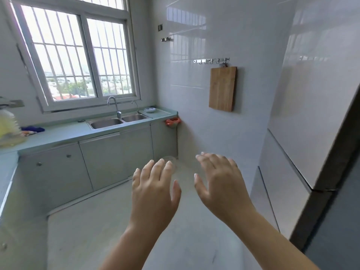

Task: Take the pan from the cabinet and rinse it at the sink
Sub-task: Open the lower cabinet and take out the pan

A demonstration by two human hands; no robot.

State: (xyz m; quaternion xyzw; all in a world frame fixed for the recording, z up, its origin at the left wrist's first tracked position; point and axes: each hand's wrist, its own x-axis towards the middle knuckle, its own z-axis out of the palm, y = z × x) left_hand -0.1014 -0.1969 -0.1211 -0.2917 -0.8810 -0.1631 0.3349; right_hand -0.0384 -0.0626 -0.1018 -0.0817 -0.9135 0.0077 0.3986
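- Left hand (153, 191) and right hand (220, 182): both raised over the floor, palms down, fingers straight and spread, holding nothing, near each other but not touching.
- Pan: not visible. The cabinet doors (101, 160) under the surface (62, 134) are closed, so I cannot tell where it sits.
- Sink (88, 122): two steel basins below the window, faucet (115, 106) behind the divider. Contents cannot be made out.
- Small dish (150, 109): on the surface right of the sink. Contents unclear.
- Orange bag (172, 121): hangs at the surface's far end.

A: where are the hands at?
B: both bare arms stretched forward, left hand (154, 189) and right hand (219, 179) side by side, palms down, fingers straight, holding nothing
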